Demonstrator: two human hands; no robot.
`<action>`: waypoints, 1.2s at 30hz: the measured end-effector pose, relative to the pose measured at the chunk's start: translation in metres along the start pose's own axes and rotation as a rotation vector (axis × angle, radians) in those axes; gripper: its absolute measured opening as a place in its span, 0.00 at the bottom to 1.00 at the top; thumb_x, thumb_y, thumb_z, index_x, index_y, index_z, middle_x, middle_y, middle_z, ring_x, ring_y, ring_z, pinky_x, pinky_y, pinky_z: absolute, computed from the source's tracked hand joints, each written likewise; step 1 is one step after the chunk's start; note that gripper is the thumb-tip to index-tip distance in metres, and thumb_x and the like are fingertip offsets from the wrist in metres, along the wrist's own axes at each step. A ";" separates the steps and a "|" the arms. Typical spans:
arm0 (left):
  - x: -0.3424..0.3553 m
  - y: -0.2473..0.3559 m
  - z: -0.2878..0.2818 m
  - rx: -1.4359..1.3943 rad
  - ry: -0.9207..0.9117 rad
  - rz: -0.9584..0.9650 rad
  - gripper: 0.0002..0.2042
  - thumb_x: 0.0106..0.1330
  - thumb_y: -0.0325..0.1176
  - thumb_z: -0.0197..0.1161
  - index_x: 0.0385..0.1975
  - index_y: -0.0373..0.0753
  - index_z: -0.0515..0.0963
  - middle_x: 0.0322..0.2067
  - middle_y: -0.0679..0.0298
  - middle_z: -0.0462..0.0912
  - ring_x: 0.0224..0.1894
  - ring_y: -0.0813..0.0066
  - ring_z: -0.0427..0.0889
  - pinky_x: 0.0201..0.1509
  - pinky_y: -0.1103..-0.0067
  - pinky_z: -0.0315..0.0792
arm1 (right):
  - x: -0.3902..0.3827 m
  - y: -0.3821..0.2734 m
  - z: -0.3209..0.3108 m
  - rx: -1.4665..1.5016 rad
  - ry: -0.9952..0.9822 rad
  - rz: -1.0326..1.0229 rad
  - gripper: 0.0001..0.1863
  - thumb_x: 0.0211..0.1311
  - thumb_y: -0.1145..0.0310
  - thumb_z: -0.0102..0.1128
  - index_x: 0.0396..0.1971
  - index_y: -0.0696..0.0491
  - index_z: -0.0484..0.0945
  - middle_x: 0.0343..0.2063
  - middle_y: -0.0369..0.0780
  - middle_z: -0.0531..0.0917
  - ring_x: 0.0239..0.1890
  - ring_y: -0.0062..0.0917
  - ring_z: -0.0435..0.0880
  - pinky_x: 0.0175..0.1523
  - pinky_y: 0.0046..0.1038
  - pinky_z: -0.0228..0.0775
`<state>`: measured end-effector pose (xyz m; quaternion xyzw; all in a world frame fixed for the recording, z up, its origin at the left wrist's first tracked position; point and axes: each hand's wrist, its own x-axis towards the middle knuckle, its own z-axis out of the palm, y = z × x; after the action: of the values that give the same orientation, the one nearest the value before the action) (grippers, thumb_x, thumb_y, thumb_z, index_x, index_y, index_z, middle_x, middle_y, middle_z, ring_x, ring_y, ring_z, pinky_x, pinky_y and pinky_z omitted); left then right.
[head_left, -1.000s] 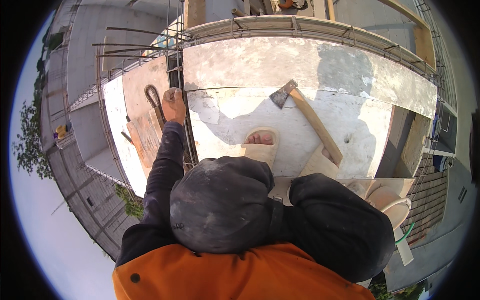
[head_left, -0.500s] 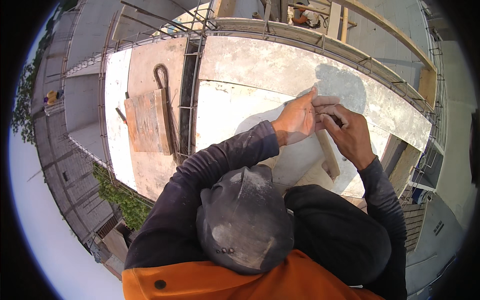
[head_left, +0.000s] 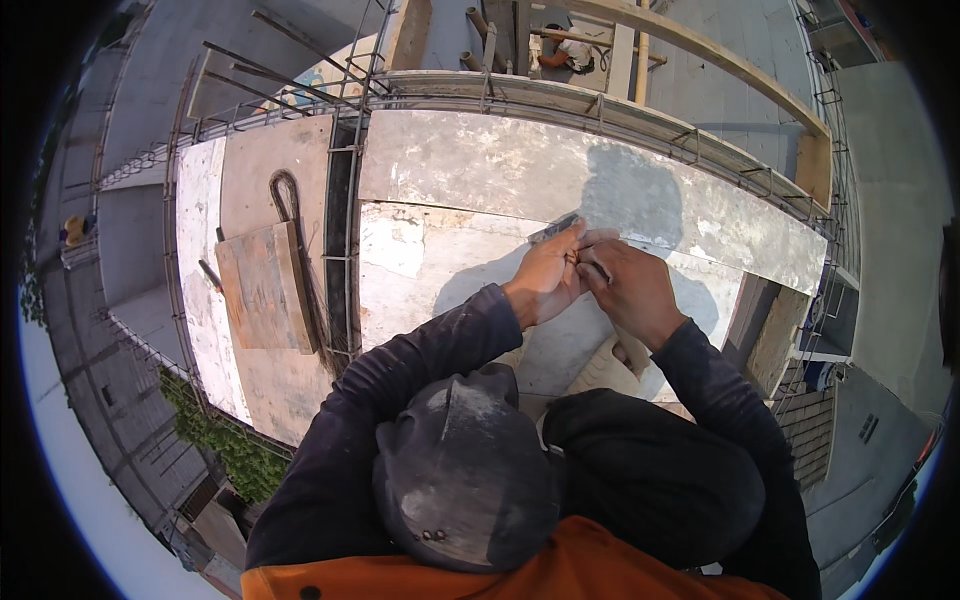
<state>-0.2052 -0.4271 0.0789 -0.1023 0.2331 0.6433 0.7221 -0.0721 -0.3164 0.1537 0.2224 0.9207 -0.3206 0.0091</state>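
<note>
My left hand (head_left: pixel 548 275) and my right hand (head_left: pixel 636 288) meet in front of my knees, above pale, worn panels (head_left: pixel 440 240). The left is cupped palm-inward, with its fingers curled against the right. The right hand's thumb and fingers are pinched together at the left hand's fingers. Whatever lies between them is too small or hidden to make out. A small dark grey patch (head_left: pixel 555 228) shows beside the left fingertips; I cannot tell whether it is an object or shadow. Beneath my right wrist is my bare foot (head_left: pixel 606 368).
On the left panel lies a wooden board (head_left: pixel 258 290) beside a looped bundle of tie wire (head_left: pixel 284 198). A rebar-lined gap (head_left: pixel 345 200) separates the panels. Rebar (head_left: pixel 640 125) runs along the far edge. Beyond and below, another person (head_left: pixel 572 50) crouches among timbers.
The view has shifted, so the panels sit lower and farther left. My left fingers have gone from outstretched to curled, and my hands have drawn closer together.
</note>
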 end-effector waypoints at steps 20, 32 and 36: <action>-0.021 -0.005 -0.016 0.411 0.197 0.092 0.11 0.76 0.42 0.71 0.47 0.42 0.85 0.33 0.73 0.81 0.34 0.85 0.77 0.35 0.84 0.68 | 0.000 0.009 0.012 0.337 -0.128 0.423 0.15 0.80 0.60 0.57 0.48 0.57 0.80 0.38 0.53 0.88 0.43 0.51 0.88 0.48 0.44 0.76; -0.027 0.028 -0.058 0.558 0.549 0.241 0.08 0.75 0.39 0.73 0.37 0.45 0.83 0.25 0.78 0.77 0.18 0.91 0.61 0.23 0.86 0.55 | -0.066 0.092 0.087 -0.046 -0.192 0.457 0.29 0.66 0.51 0.71 0.58 0.55 0.74 0.39 0.52 0.88 0.42 0.52 0.89 0.50 0.48 0.79; -0.017 0.053 -0.073 0.748 0.585 0.298 0.08 0.73 0.36 0.74 0.35 0.40 0.86 0.26 0.75 0.81 0.21 0.91 0.69 0.24 0.85 0.61 | -0.085 0.078 0.081 0.285 -0.109 0.698 0.28 0.65 0.57 0.69 0.59 0.55 0.72 0.35 0.52 0.86 0.39 0.52 0.89 0.49 0.48 0.80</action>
<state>-0.2732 -0.4672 0.0315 0.0221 0.6528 0.5562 0.5139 0.0268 -0.3445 0.0571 0.5042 0.7338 -0.4346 0.1359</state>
